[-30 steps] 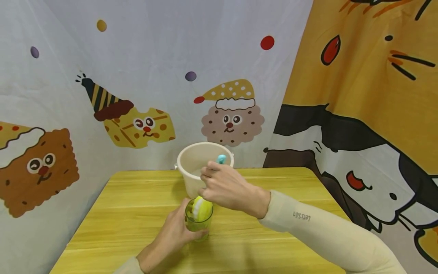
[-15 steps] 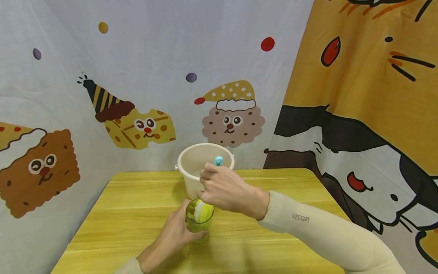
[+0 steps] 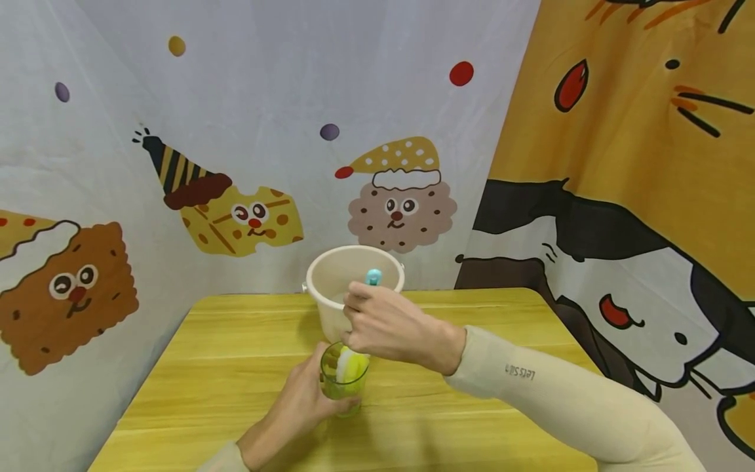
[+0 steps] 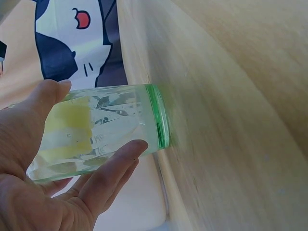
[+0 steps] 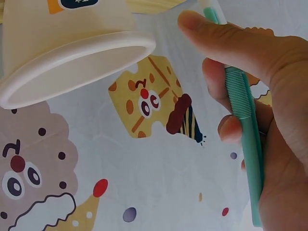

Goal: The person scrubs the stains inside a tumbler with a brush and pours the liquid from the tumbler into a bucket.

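Here, left hand [image 3: 302,391] around a glass [image 4: 113,122], right hand [image 3: 392,324] around a teal handle [image 5: 244,103].

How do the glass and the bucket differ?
Look: the glass is see-through, green-tinted; the bucket is opaque cream. Size: the glass is smaller than the bucket. State: the left hand grips the glass; the bucket stands on the table. Both are open-topped.
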### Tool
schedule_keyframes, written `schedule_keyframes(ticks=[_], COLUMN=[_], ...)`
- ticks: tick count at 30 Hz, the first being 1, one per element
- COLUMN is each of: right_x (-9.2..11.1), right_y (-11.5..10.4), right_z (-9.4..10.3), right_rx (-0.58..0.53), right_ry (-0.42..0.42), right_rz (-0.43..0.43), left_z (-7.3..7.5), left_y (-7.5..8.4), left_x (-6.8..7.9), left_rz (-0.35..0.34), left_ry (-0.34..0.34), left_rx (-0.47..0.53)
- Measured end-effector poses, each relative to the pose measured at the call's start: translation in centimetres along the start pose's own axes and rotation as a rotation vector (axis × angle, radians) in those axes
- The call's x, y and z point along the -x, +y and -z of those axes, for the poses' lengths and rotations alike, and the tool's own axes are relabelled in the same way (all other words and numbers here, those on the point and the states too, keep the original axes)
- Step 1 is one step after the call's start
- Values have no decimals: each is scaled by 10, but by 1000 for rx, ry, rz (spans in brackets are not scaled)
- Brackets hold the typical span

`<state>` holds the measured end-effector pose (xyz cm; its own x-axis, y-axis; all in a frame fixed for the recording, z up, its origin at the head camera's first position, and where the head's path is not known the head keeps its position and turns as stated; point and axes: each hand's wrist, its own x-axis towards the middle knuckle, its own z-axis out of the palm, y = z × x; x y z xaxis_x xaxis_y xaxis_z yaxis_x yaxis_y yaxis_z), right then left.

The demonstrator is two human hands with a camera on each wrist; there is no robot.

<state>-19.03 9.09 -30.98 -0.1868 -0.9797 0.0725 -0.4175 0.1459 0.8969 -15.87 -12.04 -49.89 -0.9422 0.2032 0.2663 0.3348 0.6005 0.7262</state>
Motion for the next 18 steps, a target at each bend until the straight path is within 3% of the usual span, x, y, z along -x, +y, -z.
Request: schedule_keyframes(ticks=[18], right_x=[5], right_y=[-3], right_z=[-8], right_rx=[22], right_ry=[71], right_rz=[-4], left_z=[0], left_y=[1], left_x=[-1], left_rz=[25], left_ry=[-11], left_rx=[5])
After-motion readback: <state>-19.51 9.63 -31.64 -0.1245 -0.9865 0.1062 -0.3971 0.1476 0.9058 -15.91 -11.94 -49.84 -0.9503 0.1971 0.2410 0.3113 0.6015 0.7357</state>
